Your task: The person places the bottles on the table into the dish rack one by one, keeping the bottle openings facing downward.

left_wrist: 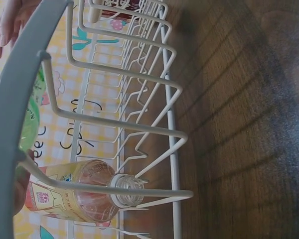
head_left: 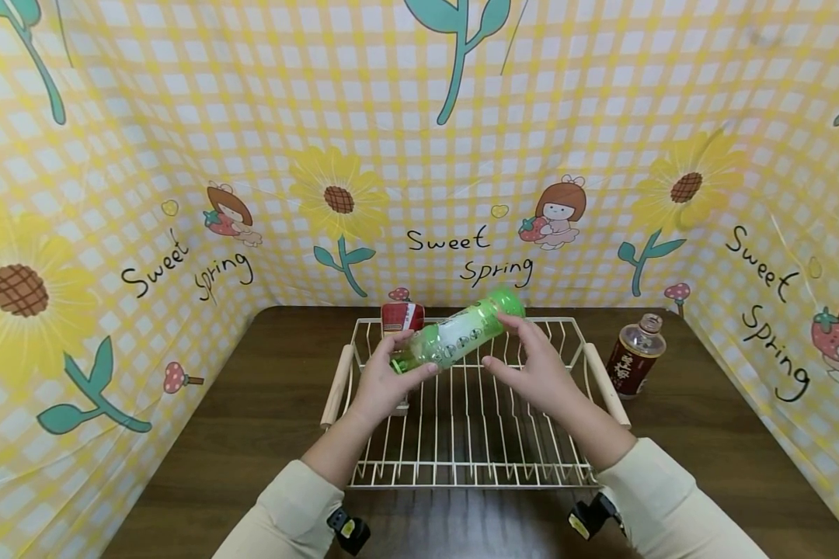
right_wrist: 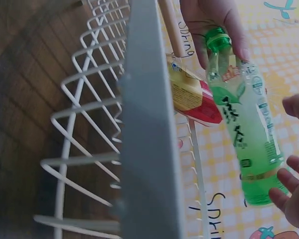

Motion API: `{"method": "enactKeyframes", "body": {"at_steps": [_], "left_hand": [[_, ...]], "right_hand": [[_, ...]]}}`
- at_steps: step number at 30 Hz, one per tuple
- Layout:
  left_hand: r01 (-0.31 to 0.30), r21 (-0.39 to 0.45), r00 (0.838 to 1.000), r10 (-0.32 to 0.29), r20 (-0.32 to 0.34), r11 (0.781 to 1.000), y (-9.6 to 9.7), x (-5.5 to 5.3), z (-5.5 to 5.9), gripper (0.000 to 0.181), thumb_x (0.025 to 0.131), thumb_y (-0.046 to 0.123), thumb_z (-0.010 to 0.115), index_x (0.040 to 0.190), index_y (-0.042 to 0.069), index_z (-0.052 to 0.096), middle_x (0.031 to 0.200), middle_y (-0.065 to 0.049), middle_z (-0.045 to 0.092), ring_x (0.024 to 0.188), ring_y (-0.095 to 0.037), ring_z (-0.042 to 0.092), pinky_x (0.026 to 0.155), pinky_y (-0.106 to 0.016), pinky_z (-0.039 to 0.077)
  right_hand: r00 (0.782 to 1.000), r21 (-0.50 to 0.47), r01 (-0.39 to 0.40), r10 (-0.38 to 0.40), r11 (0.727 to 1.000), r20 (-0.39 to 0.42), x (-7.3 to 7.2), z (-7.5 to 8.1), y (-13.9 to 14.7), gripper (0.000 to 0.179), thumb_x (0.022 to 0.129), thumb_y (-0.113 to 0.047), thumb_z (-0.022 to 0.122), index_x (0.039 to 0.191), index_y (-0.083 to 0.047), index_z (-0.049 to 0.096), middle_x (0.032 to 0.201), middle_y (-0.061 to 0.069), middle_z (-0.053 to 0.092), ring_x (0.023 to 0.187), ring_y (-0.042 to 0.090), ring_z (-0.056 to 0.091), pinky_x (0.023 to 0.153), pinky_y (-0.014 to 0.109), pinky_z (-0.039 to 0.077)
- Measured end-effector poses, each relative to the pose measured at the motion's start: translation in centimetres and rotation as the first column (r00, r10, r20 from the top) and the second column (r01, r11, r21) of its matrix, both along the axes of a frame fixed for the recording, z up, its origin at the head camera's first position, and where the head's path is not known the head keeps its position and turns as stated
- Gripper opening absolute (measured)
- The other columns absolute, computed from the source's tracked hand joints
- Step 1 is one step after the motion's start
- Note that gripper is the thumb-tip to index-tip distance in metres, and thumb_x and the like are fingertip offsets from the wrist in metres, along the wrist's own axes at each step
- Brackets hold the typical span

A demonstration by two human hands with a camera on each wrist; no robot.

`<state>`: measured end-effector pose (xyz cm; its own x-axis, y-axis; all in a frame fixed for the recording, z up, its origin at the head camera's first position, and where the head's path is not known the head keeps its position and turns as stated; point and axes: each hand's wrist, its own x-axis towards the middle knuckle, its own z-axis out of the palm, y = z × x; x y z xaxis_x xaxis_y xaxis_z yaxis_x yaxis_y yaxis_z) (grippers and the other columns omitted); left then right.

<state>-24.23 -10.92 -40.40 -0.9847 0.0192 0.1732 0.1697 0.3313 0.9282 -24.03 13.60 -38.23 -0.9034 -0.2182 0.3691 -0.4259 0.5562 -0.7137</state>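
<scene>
"While the left hand (head_left: 380, 382) grips its neck, what's the bottle (head_left: 459, 335) like?"
"Clear green, dark-lettered, tilted near the head view's centre; the right hand (head_left: 541, 371) spreads its fingers wide by the base."

A person's left hand (head_left: 384, 378) grips the narrow, lower end of a tilted green plastic bottle (head_left: 461, 335) above a cream wire dish rack (head_left: 454, 474) with wooden handles. The right hand (head_left: 540, 368) is spread beside the raised end. Behind the left hand, a partly hidden red container (head_left: 398, 315) stands in the rack. To the rack's right, a dark-red-labelled bottle (head_left: 636, 359) stands upright on the dark wooden table (head_left: 706, 466), before yellow gingham cloth (head_left: 426, 186) lettered "Sweet Spring".
</scene>
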Motion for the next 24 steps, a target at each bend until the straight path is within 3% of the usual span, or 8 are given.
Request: {"method": "enactKeyframes", "body": {"at_steps": [4,11,15,24], "left_hand": [[-0.012,0.059,1.0,0.012,-0.001,0.998,0.0,-0.1,0.0,0.07,0.079,0.02,0.081,0.14,0.009,0.048,0.133,-0.015,0.055,0.114,-0.029,0.054,0.082,-0.031,0.054],[-0.014,0.099,0.999,0.017,-0.03,0.995,0.5,0.4,0.2,0.066,0.081,0.018,0.079,0.139,0.008,0.048,0.133,-0.017,0.054,0.114,-0.03,0.055,0.085,-0.031,0.054],[-0.01,0.104,1.0,0.013,-0.024,0.994,0.8,0.6,0.1,0.065,0.082,0.019,0.078,0.138,0.007,0.047,0.133,-0.018,0.054,0.117,-0.033,0.055,0.089,-0.037,0.052],[0.048,0.105,0.998,-0.045,-0.035,0.993,1.8,1.1,-0.4,0.065,0.082,0.017,0.078,0.135,0.007,0.043,0.127,-0.02,0.055,0.119,-0.036,0.057,0.093,-0.045,0.051]], "right_hand": [[0.99,-0.141,0.035,-0.016,0.989,0.138,-0.2,-0.5,-0.5,0.06,0.087,-0.022,0.072,0.138,-0.002,0.046,0.135,0.022,0.052,0.123,0.036,0.05,0.105,0.053,0.042],[0.933,-0.276,0.09,0.016,0.957,0.359,-0.1,-0.9,-1.8,0.067,0.093,-0.026,0.065,0.147,-0.002,0.034,0.142,0.026,0.047,0.13,0.041,0.049,0.103,0.052,0.046],[0.914,-0.404,0.099,0.077,0.909,0.397,0.1,-0.9,-2.8,0.071,0.094,-0.022,0.063,0.15,-0.001,0.024,0.144,0.029,0.043,0.132,0.044,0.047,0.105,0.052,0.045],[0.908,-0.586,0.155,0.12,0.795,0.402,0.2,-0.6,-4.9,0.081,0.093,-0.013,0.063,0.154,-0.011,0.01,0.138,0.027,0.049,0.119,0.032,0.057,0.099,0.042,0.049]]}}
